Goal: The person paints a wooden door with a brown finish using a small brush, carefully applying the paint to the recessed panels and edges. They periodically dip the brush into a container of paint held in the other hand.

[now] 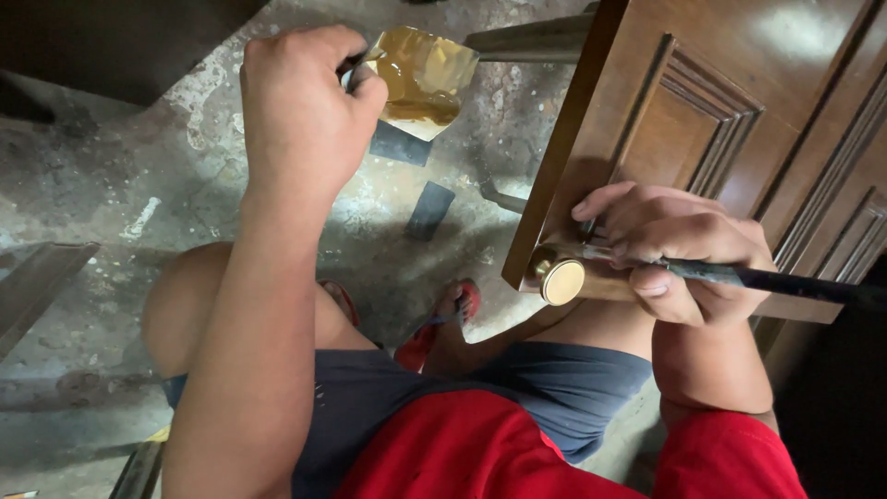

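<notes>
My left hand (300, 111) is raised over the concrete floor and grips the handle of a small cut container (423, 79) that holds brown liquid. My right hand (679, 245) holds a long dark-handled brush (767, 280) against the near corner of a brown carved wooden panel (702, 120). The brush's tip is hidden under my fingers. A round brass-coloured knob (562, 281) sticks out of the panel's lower corner, just left of my right hand. The panel rests over my right knee.
I am squatting in dark shorts and a red shirt, with red sandals (434, 323) on my feet. Two dark flat pieces (430, 211) lie on the stained concrete floor (111, 185). A metal bar (531, 39) runs behind the panel, and a wooden plank (37, 277) lies at left.
</notes>
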